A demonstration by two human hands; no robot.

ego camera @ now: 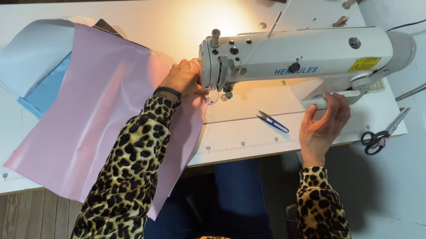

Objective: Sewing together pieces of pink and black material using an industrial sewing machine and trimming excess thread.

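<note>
A white industrial sewing machine (303,60) stands on a white table (129,16). A large pink fabric sheet (97,118) lies left of it, its right edge under the needle area. My left hand (183,77) rests flat on the pink fabric next to the presser foot (211,95). My right hand (323,123) reaches up to the underside of the machine's arm, fingers curled against a lever or the machine base there. Both sleeves are leopard print.
White and light blue fabric pieces (34,64) lie under the pink sheet at the left. Small blue thread snips (272,121) lie on the table in front of the machine. Black scissors (380,137) sit at the right table edge. Cables run at the top right.
</note>
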